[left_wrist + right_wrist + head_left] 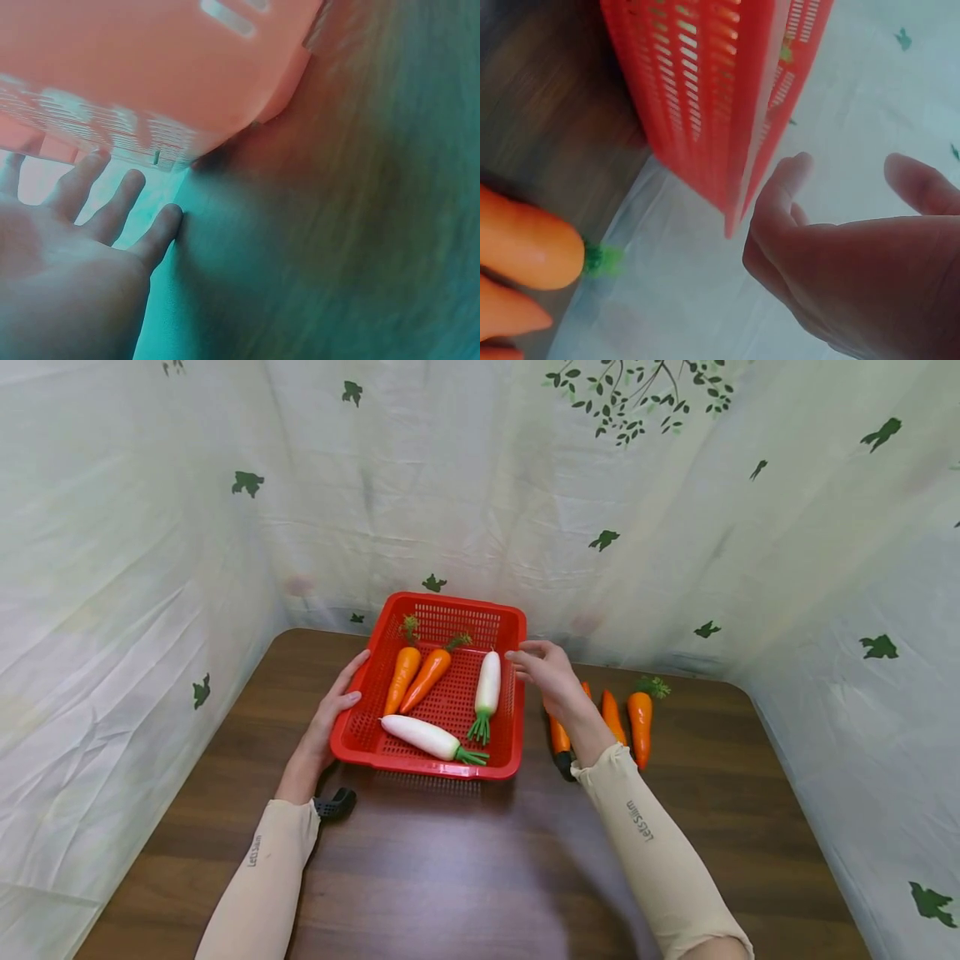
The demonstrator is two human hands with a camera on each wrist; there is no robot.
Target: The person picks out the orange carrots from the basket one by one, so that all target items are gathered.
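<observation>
A red plastic basket (450, 767) with slotted walls stands toward the back of the table. Inside lie two orange carrots (403, 679) with green tops and two white radishes (422, 735) with green stems. My left hand (330, 710) is at the basket's left side, thumb at the rim; the left wrist view shows its fingers (116, 206) straight and spread beside the wall. Near the right rim is my right hand (546, 670), its fingers loosely bent and thumb apart, with nothing between them in the right wrist view.
Several carrots (641, 729) lie on the wooden table (420, 877) right of the basket, partly hidden by my right forearm. White cloth (480, 485) with green leaf prints hangs behind and along both sides. A black device (335, 804) sits at my left wrist.
</observation>
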